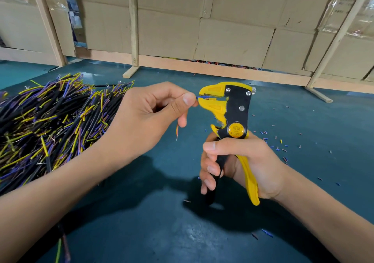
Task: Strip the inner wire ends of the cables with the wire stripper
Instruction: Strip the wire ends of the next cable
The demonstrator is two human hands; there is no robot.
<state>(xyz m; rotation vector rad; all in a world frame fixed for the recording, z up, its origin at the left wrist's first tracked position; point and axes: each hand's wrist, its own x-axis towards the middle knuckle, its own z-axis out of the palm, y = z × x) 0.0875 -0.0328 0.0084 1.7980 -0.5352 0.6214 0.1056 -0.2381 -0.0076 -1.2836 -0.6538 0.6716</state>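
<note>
On the teal tabletop [141,232], cable pile [50,125] lies left, within reach. Right hand [238,165] wraps stripper [232,117] handles, head up w/ beak facing left hand [153,113], which pinches blue wire [202,96] into it. Seated fully? Prob, hard to tell.

Left hand [153,109] hiding cable body; cable pile [46,125] running off left edge; stripper [232,117] label text unreadable.
</note>
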